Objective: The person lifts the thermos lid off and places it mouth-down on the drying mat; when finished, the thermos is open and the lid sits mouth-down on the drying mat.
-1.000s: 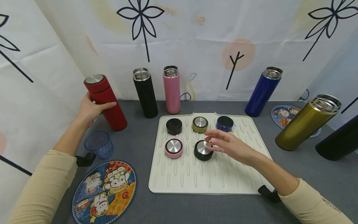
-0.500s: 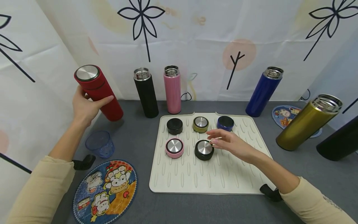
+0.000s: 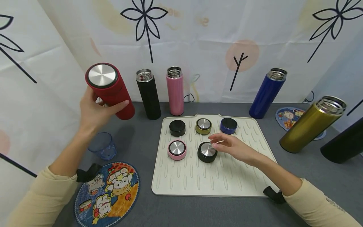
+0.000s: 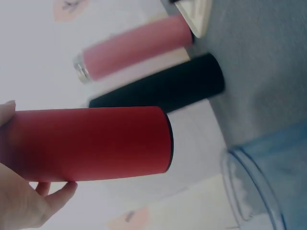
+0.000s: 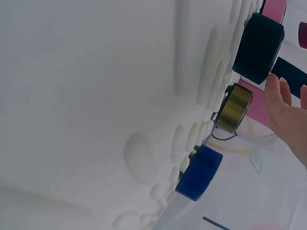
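My left hand [image 3: 95, 112] grips a red thermos [image 3: 103, 88] around its body, with the silver-topped lid on. The thermos is held above the table, tilted toward the camera; the left wrist view shows its underside end past the fingers. At the tray, my right hand [image 3: 231, 148] is beside a black lid with a silver top [image 3: 207, 152], its fingers loosely bent. A fingertip is at the lid's top edge in the right wrist view; whether it touches, I cannot tell. Around it lie a pink lid [image 3: 176, 150], a black lid [image 3: 177, 128], a gold lid [image 3: 203, 126] and a blue lid [image 3: 228, 125].
The lids lie on a cream ribbed mat [image 3: 175, 183]. Behind stand lidless black [image 3: 148, 97], pink [image 3: 175, 94] and blue [image 3: 266, 96] bottles. At right are a gold bottle [image 3: 309, 126] and a dark one [image 3: 343, 143]. A clear cup [image 3: 103, 146] and cartoon placemat [image 3: 106, 195] lie left.
My left hand has lifted the red thermos off the table, tilted its lid toward the camera and brought it slightly right. My right hand has moved only slightly by the black lid.
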`<state>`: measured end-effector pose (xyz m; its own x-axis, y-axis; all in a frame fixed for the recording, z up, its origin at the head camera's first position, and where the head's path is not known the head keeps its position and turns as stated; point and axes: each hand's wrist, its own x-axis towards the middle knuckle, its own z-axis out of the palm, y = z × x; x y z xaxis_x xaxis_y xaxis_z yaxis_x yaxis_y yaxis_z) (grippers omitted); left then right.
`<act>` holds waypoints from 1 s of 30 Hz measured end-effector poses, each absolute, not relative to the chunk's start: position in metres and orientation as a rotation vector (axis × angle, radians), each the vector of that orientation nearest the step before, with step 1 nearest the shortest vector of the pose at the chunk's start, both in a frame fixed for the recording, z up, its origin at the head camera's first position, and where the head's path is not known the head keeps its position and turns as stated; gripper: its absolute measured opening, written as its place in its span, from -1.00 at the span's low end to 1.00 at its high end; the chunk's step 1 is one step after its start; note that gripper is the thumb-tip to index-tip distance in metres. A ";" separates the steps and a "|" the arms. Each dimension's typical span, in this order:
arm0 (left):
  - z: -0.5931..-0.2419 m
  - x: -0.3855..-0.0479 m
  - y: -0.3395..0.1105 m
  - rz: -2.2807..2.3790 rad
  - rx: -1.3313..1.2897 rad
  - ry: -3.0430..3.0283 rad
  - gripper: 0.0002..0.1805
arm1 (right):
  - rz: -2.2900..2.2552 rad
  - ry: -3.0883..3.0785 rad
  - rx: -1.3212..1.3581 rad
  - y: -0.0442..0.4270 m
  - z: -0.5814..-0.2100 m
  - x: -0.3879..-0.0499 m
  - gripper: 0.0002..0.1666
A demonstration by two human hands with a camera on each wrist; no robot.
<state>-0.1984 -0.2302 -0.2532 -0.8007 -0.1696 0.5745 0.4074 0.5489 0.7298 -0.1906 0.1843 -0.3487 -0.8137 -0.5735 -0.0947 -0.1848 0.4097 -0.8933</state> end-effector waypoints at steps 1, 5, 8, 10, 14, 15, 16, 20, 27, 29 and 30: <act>-0.252 -0.195 -0.226 -1.228 -0.210 -2.184 -0.24 | -1.363 2.295 -0.656 0.184 -0.349 -0.190 -0.42; -0.249 -0.183 -0.209 -1.198 -0.314 -2.177 -0.20 | -1.330 2.326 -0.681 0.185 -0.349 -0.189 -0.42; -0.249 -0.175 -0.197 -1.164 -0.399 -2.161 -0.20 | -1.321 2.330 -0.698 0.186 -0.349 -0.189 -0.43; -0.252 -0.171 -0.190 -1.109 -0.466 -2.155 -0.21 | -1.320 2.330 -0.703 0.186 -0.349 -0.189 -0.43; -0.261 -0.167 -0.177 -0.964 -0.607 -2.156 -0.17 | -1.312 2.332 -0.706 0.185 -0.349 -0.189 -0.43; -0.263 -0.166 -0.174 -0.937 -0.636 -2.165 -0.16 | -1.309 2.335 -0.707 0.185 -0.349 -0.188 -0.43; -0.265 -0.165 -0.171 -0.914 -0.662 -2.177 -0.14 | -1.309 2.335 -0.710 0.184 -0.349 -0.188 -0.43; -0.273 -0.160 -0.159 -0.891 -0.745 -2.242 -0.11 | -1.307 2.334 -0.719 0.183 -0.348 -0.187 -0.43; -0.282 -0.155 -0.142 -0.840 -0.853 -2.304 -0.11 | -1.298 2.356 -0.729 0.184 -0.345 -0.186 -0.44; -0.285 -0.155 -0.138 -0.803 -0.879 -2.320 -0.11 | -1.301 2.364 -0.730 0.184 -0.344 -0.185 -0.44; -0.287 -0.155 -0.136 -0.784 -0.890 -2.328 -0.11 | -1.304 2.368 -0.731 0.184 -0.344 -0.185 -0.44</act>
